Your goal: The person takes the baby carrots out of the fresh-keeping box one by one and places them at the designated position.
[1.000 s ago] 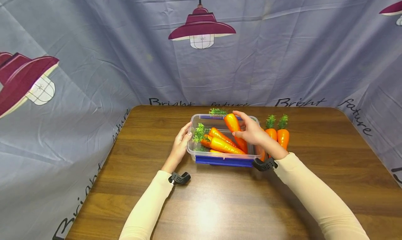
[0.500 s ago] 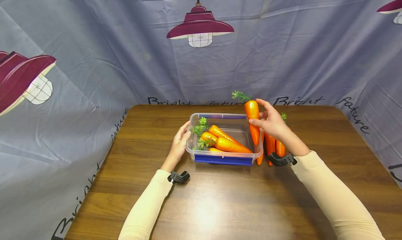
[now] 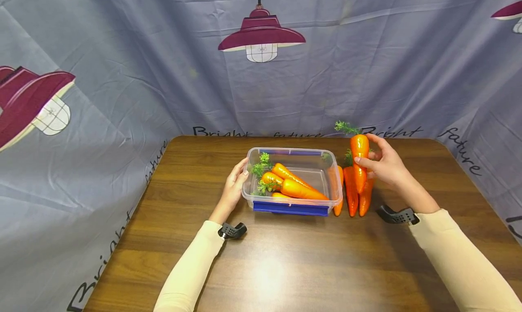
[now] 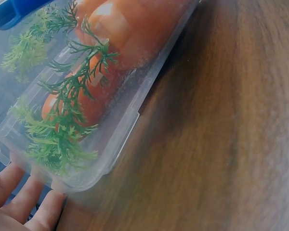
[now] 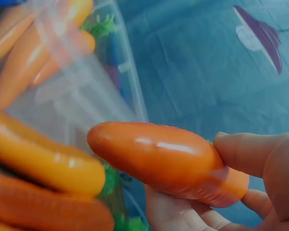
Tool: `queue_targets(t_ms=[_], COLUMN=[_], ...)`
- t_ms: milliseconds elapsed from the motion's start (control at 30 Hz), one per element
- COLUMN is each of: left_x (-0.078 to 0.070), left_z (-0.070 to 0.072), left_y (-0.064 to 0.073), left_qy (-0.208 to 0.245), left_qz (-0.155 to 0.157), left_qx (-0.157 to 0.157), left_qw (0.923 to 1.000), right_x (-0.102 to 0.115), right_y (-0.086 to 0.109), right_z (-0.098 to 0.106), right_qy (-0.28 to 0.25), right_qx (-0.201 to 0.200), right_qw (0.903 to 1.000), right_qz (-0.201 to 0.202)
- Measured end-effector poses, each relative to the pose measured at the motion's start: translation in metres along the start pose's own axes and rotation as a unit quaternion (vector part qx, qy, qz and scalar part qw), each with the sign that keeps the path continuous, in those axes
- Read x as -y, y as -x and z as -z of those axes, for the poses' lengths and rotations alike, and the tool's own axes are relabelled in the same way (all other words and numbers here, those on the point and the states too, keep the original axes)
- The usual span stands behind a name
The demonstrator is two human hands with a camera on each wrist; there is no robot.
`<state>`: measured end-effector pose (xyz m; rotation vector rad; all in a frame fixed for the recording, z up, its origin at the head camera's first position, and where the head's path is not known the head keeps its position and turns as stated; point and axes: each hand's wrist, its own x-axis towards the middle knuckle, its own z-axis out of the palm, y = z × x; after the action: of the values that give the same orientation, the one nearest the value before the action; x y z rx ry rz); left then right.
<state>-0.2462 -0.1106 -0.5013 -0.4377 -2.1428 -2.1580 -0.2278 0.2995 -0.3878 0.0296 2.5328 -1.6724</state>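
Observation:
My right hand [image 3: 387, 164] pinches a shiny, plastic-looking carrot [image 3: 360, 160] between thumb and fingers, its green top up and its tip down. That carrot overlaps the row of carrots [image 3: 351, 198] on the table right of the box. In the right wrist view the held carrot [image 5: 159, 156] lies across the fingers, tip pointing left. My left hand [image 3: 234, 182] rests against the left end of a clear plastic box [image 3: 291, 202] with blue latches. Its fingers [image 4: 26, 199] touch the end wall in the left wrist view. Several carrots [image 3: 299, 188] lie inside the box, green tops leftward.
The wooden table [image 3: 285, 257] carries the box near its back edge. Behind it hangs a grey-blue curtain [image 3: 326, 85] printed with lamps. A carrot [image 3: 338, 207] lies close along the box's right end.
My right hand has lifted the carrot out of the box and carried it right, over the carrots on the table. My left hand has stayed at the box.

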Motion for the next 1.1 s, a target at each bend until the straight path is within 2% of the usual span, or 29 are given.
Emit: queue_targets(t_ms=[267, 500, 833, 1100], left_x=[0.003, 0.000, 0.001, 0.003], left_z=[0.000, 0.000, 0.001, 0.001], left_y=[0.000, 0.001, 0.002, 0.001], left_qy=[0.002, 0.007, 0.006, 0.010], left_qz=[-0.012, 0.000, 0.001, -0.002], left_qx=[0.001, 0.001, -0.003, -0.002], left_qw=[0.9999, 1.0000, 1.0000, 0.9999], right_x=[-0.037, -0.062, -0.082, -0.092], right_y=[0.012, 0.022, 0.024, 0.022], right_z=[0.022, 0.035, 0.033, 0.028], right_qy=[0.006, 0.009, 0.039, 0.034], right_qx=[-0.018, -0.028, -0.034, -0.017], right_qw=[0.9997, 0.9992, 0.9972, 0.9962], right_qz=[-0.017, -0.029, -0.054, -0.078])
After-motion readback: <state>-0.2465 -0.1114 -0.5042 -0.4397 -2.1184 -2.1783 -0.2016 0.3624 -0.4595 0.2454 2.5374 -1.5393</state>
